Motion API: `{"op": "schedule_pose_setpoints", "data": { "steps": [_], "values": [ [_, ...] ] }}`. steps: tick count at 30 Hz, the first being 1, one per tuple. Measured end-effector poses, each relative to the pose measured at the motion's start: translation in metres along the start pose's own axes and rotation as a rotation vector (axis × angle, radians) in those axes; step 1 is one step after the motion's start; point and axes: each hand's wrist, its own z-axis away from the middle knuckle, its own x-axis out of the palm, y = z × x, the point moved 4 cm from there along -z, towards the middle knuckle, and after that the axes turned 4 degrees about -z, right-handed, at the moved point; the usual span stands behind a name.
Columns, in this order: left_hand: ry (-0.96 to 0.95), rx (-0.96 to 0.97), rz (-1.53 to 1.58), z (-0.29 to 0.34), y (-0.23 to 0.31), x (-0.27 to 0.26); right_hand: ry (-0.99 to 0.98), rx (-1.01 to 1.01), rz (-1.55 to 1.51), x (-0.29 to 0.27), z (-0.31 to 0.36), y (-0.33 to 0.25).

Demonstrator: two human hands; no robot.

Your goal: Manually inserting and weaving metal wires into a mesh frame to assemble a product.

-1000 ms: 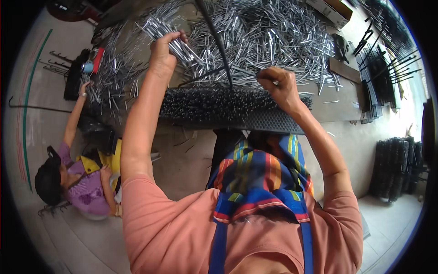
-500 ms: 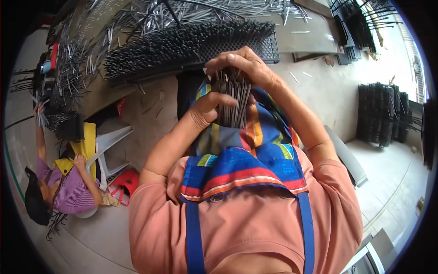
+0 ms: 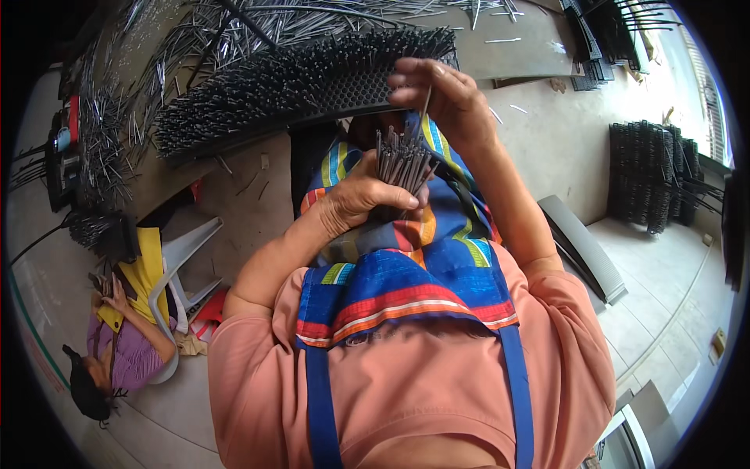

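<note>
- Currently, L hand grip closed round rod bundle, over striped apron.
- R hand raised nearby, fingers curved; thin rod at palm, can't tell if gripped.
- Black perf. tray, part-filled w/ dark rods, near edge of counter.

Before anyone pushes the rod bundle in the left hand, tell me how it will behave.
The rod bundle would probably feel stiff, since its lengths look straight. With uneven tops and no visible tie, it could slip apart if the left hand loosened.
</note>
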Motion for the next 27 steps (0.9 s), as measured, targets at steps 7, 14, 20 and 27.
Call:
{"op": "schedule_pose_setpoints", "data": {
  "steps": [7,14,20,27],
  "values": [
    [0.074,-0.077,0.049,-0.013,-0.001,-0.009,0.091,0.145,-0.231,-0.029,0.021,0.034],
    [0.339,0.134,-0.237,-0.021,0.001,-0.042,0.388,-0.350,-0.199,-0.046,0.001,-0.004],
    [0.187,-0.042,0.069,0.002,-0.023,-0.055,0.412,-0.248,0.102,-0.051,-0.007,0.021],
    [0.329,0.171,0.220,0.008,-0.032,-0.080,0.306,-0.211,0.263,-0.015,-0.015,0.064]
  ]
}}
